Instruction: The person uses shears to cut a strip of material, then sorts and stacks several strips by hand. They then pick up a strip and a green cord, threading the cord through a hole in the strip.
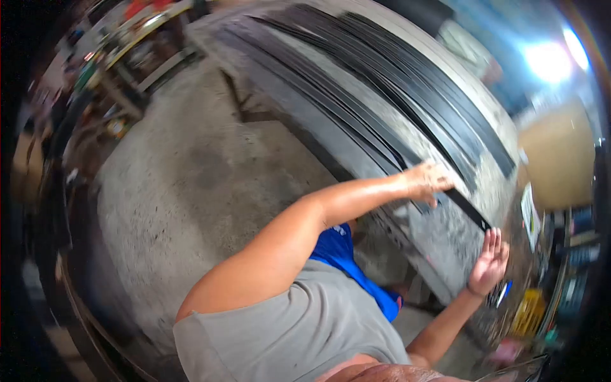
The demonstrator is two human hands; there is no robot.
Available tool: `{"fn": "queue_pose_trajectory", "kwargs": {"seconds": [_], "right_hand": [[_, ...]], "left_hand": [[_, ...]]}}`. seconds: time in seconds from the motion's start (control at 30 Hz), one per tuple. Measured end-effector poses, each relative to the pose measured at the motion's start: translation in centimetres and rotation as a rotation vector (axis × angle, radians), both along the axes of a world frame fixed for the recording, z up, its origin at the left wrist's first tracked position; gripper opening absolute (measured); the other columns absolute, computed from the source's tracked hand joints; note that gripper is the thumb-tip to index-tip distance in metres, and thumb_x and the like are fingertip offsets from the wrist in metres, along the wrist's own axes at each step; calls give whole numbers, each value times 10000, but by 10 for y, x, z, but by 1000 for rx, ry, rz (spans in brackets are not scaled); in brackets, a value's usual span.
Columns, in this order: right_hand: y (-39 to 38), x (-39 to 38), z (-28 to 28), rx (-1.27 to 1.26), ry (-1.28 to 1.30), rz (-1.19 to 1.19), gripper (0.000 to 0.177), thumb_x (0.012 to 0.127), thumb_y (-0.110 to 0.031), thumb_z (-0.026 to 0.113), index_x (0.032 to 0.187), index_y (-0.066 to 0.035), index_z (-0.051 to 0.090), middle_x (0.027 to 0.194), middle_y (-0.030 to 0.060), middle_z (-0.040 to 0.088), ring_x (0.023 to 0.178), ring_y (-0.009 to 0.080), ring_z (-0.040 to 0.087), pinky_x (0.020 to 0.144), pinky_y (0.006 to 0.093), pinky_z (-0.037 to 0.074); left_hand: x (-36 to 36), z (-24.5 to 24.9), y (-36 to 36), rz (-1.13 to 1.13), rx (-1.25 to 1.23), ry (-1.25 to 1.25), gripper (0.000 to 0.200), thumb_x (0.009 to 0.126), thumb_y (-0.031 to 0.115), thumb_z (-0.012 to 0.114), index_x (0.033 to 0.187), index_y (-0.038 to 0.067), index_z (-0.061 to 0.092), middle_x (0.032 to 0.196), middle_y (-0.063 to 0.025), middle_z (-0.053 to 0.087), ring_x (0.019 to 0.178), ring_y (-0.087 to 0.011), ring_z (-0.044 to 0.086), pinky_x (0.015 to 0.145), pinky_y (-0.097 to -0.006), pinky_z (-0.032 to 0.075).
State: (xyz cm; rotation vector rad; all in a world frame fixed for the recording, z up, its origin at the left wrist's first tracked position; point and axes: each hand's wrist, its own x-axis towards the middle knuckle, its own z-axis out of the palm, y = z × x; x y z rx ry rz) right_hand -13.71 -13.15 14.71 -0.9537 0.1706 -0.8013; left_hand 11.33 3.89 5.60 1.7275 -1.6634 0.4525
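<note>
My left hand (425, 181) is closed over a long, flat black strip (468, 209) above the table's near edge. The strip's end pokes out past my fingers toward my right hand (490, 262). That hand's fingers are stretched out and its palm shows, with the fingertips at the strip's end. Many long black strips (382, 76) lie lengthwise on the grey worktable (439, 239), some in loose rows beside my left hand.
A bare concrete floor (184, 172) spreads to the left of the table. At the far left stands a cluttered bench (146, 32). A brown panel (557, 156) and a yellow crate (527, 312) are on the right, among stacked items. Bright lamps (547, 62) shine at upper right.
</note>
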Motion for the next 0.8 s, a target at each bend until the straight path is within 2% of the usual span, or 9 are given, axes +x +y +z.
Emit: {"fn": "queue_pose_trajectory", "kwargs": {"seconds": [0.07, 0.13, 0.2, 0.27, 0.33, 0.4, 0.43, 0.53, 0.8], "right_hand": [[-10, -8, -6, 13, -92, 130, 196, 973, -171, 474, 928, 3, 549, 1176, 273, 559, 1143, 366, 536, 1067, 490, 384], [-8, -14, -6, 75, -64, 65, 192, 975, -180, 474, 945, -3, 544, 1181, 268, 559, 1137, 365, 541, 1061, 494, 387], [-6, -18, -8, 80, -11, -1, 206, 979, -194, 473, 935, -6, 545, 1184, 260, 562, 1134, 357, 545, 1050, 486, 398], [-7, -26, -9, 99, 25, -83, 223, 983, -211, 472, 910, -11, 537, 1187, 241, 565, 1122, 342, 555, 1040, 469, 409], [-5, -41, -4, 92, 57, -167, 226, 986, -222, 464, 904, -25, 538, 1188, 230, 566, 1115, 332, 561, 1025, 458, 427], [-12, -65, -4, 91, 77, -240, 225, 988, -227, 461, 905, -33, 541, 1189, 217, 571, 1111, 323, 565, 1012, 452, 440], [-16, -76, -4, 91, 98, -286, 225, 989, -231, 458, 907, -41, 545, 1189, 204, 576, 1107, 314, 568, 1000, 446, 452], [-36, -114, -20, 136, 68, -310, 225, 988, -240, 460, 906, -52, 552, 1183, 176, 588, 1091, 294, 578, 979, 437, 470], [-43, -161, -33, 110, 88, -506, 211, 983, -258, 477, 931, -69, 557, 1105, 128, 613, 1014, 252, 594, 954, 458, 474]], "left_hand": [[-7, 2, -5, 22, 41, -18, 656, 688, 338, 767, 1276, 178, 523, 996, -63, 612, 963, -291, 599, 894, -444, 448], [-3, -6, -12, -36, 124, 51, 548, 719, 294, 747, 1226, 204, 560, 866, -49, 607, 810, -288, 623, 736, -411, 513], [1, -8, -8, -67, 37, 26, 508, 723, 286, 740, 1201, 216, 582, 861, -76, 592, 791, -296, 624, 652, -386, 528], [21, -5, 3, -49, 21, -95, 479, 738, 266, 726, 1194, 214, 588, 867, -84, 595, 769, -301, 626, 665, -395, 527], [55, -16, 23, 64, 101, -111, 451, 761, 243, 707, 1196, 213, 588, 866, -91, 594, 768, -297, 620, 661, -390, 525], [78, 3, 60, 170, 228, -84, 388, 808, 248, 672, 1184, 201, 585, 822, -97, 575, 740, -296, 604, 630, -407, 502], [99, -7, 73, 245, 306, -133, 392, 825, 278, 654, 1200, 207, 564, 824, -97, 566, 758, -297, 601, 643, -414, 491], [126, -14, 106, 396, 425, -116, 452, 856, 266, 623, 1290, 230, 503, 1019, -93, 572, 1011, -276, 570, 868, -409, 439], [113, -36, 85, 455, 434, -79, 479, 883, 232, 581, 1348, 217, 467, 1173, -91, 543, 1139, -265, 499, 940, -432, 385]]}}
